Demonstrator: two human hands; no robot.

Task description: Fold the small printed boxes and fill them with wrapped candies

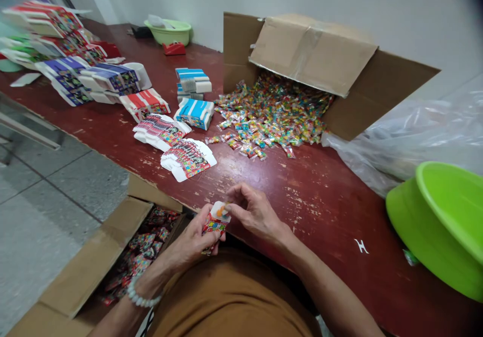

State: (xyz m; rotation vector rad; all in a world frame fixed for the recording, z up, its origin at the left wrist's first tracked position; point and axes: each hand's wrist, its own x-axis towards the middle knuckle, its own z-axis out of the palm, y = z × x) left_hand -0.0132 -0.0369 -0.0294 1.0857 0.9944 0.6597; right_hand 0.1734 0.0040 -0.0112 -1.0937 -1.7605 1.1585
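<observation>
I have the left hand [194, 236] closed around a small printed carton [217, 226], which I hold tilted with its white top end open towards me, just off the near edge of the table [309, 206]. The right hand [260, 214] has thumb and fingers pinched on an orange piece [222, 208] at the carton's mouth; I cannot tell how much of it is inside. I judge this carton partly done: something is at the opening, and the end is not closed. Below on the near left, an open cardboard box [98, 246] holds many printed packs [141, 249], though I can't make out whether they are full. Plenty looks unused: two fanned sets of flat cartons [188, 158] lie left of centre, with blue bundles [194, 113] beyond them, and a large heap of wrapped sweets [271, 115] spills from a big carton [381, 93] on the far side. For moving, the heap and the fanned sets sit well apart from my fingers, with scuffed red surface between. My tight spots are at the near edge, where both forearms pass close to the torso, and the box rim, close under the left forearm. On the right, the green tub [418, 226] and the clear plastic [377, 141] bound the reach, and a small white piece [361, 246] lies between that tub and the right forearm.
</observation>
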